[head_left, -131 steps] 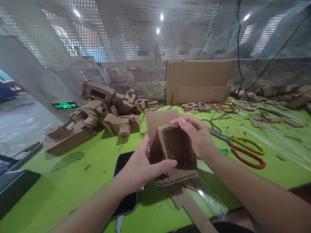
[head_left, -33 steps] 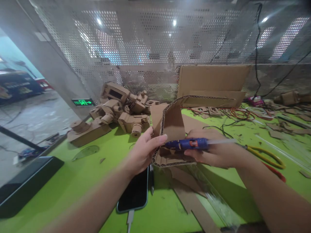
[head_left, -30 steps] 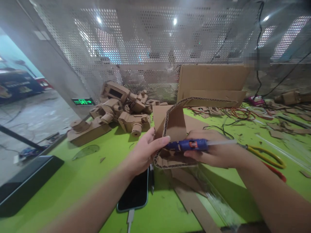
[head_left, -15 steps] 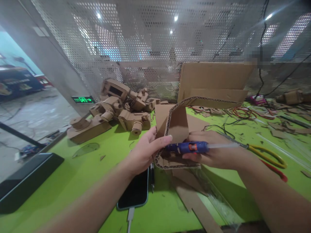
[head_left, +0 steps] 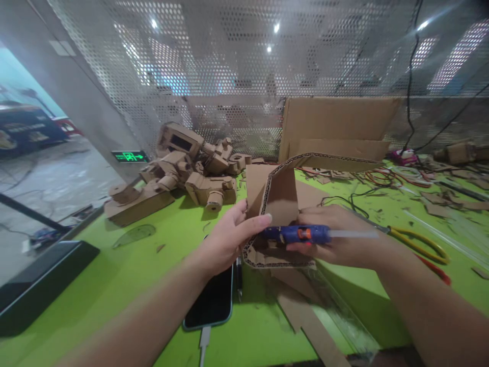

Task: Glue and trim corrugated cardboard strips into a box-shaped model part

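A bent cardboard piece [head_left: 280, 196] with corrugated edges stands above the green table, curving from a low flap up to a long strip at the right. My left hand [head_left: 225, 237] grips its left wall, thumb on the near edge. My right hand [head_left: 338, 232] is wrapped round a blue glue gun [head_left: 301, 234], which lies level inside the fold. A clear glue stick [head_left: 353, 234] sticks out of the gun's back end. The gun's tip is hidden near my left thumb and the cardboard wall.
Cardboard camera-like models [head_left: 212, 191] are heaped at the back left. A phone [head_left: 212, 298] and pen [head_left: 239, 280] lie below my left hand. Cardboard strips [head_left: 305, 316] lie in front, yellow-handled pliers [head_left: 420, 244] at the right. A cardboard sheet [head_left: 340, 120] stands behind.
The glue gun and my right hand have shifted very slightly to the right. My left hand keeps its hold on the cardboard.
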Demonstrator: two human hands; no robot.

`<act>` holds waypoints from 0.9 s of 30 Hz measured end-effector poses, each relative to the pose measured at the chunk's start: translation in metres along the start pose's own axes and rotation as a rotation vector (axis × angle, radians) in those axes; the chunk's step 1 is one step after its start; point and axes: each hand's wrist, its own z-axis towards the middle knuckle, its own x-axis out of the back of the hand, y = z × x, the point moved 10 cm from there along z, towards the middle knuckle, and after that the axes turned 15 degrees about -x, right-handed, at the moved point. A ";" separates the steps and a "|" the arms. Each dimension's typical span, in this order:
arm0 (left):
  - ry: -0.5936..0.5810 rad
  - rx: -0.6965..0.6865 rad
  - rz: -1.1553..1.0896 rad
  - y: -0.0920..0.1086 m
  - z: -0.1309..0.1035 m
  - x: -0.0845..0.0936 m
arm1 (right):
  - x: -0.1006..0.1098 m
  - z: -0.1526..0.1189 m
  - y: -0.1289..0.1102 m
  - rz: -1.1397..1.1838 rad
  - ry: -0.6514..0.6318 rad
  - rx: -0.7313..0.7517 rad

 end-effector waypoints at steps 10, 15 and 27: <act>0.010 0.003 -0.044 -0.001 0.003 0.002 | 0.007 -0.002 0.006 0.030 0.020 0.011; 0.022 0.007 -0.037 0.001 0.002 0.001 | 0.009 -0.001 0.009 0.025 0.028 -0.008; 0.265 -0.128 -0.030 0.017 0.007 0.025 | 0.008 0.004 0.063 0.676 0.111 -0.392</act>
